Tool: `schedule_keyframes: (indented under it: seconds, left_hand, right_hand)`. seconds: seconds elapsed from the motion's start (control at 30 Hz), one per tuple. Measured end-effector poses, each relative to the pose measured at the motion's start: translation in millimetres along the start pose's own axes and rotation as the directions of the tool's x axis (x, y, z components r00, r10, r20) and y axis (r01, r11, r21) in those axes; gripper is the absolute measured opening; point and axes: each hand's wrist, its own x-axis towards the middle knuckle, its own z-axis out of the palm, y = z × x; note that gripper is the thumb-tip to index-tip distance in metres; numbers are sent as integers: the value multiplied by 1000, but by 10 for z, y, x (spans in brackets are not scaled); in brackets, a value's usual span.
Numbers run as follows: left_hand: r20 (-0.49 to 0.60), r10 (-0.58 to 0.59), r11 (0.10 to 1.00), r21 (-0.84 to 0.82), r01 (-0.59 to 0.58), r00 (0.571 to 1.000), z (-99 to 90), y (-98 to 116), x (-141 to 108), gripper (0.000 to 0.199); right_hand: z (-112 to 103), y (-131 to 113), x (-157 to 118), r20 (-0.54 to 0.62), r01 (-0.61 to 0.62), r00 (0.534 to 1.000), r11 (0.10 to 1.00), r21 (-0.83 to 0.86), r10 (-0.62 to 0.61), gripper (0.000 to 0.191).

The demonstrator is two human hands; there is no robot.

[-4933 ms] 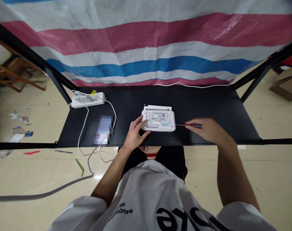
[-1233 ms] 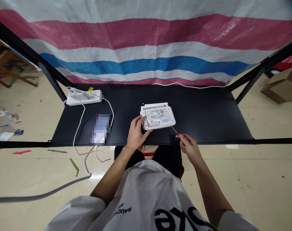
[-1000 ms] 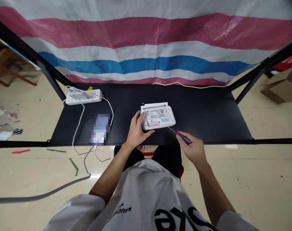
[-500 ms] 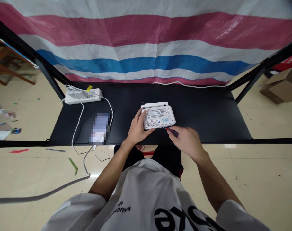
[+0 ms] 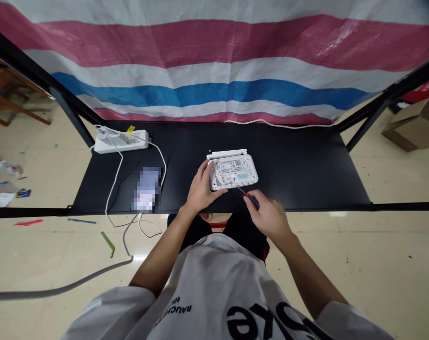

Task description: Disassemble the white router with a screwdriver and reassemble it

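A white router (image 5: 235, 172) with a label and vent holes facing up lies on the black table (image 5: 306, 165). Its white antenna bar (image 5: 226, 153) runs along the far edge. My left hand (image 5: 201, 189) grips the router's left end, thumb along the near edge. In my right hand (image 5: 269, 212) is a screwdriver (image 5: 252, 200) with a dark purple and red handle. The metal tip meets the router's near edge, around its middle.
On the left of the table are a white power strip (image 5: 122, 141) with cables and a blurred phone (image 5: 147, 189). A striped sheet (image 5: 214, 47) hangs behind, between black frame bars. A cardboard box (image 5: 414, 125) sits on the floor at right.
My right hand has moved slightly left and toward me, and the screwdriver now points more steeply at the router's near edge. My left hand stays in place.
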Motion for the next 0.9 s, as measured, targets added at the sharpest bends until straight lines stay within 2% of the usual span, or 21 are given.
schedule_keyframes:
  seconds: [0.13,0.23,0.33,0.43,0.5,0.57,0.7,0.9]
  left_hand:
    - [1,-15,1000,-7,15,1000,3,8,6,119]
    - [3,-18,1000,-7,18,1000,5,16,8,119]
    - [19,9,1000,19,-10,1000,-4,32,-5,115]
    - [38,34,998,59,-36,999,-17,61,-27,112]
    - [36,41,996,75,-44,999,-21,81,-36,111]
    - [24,49,995,84,-51,999,-17,95,-38,110]
    - [11,55,994,91,-56,998,3,93,-30,111]
    - [1,61,994,89,-61,998,23,70,-34,117]
  right_hand:
    - [474,160,-181,-94,-19,995,964,267,45,36]
    - [652,175,-198,-129,-48,986,918,393,107,38]
    - [624,190,-170,-136,-71,976,839,539,170,39]
    - [457,246,-164,-210,-48,953,792,608,218,38]
    - [321,270,-170,-252,-24,946,818,575,205,36]
    - [205,256,-161,-253,27,961,871,490,113,33]
    - [79,131,-60,-178,147,979,946,289,-98,29]
    - [-60,-34,107,-46,189,982,978,88,-185,26]
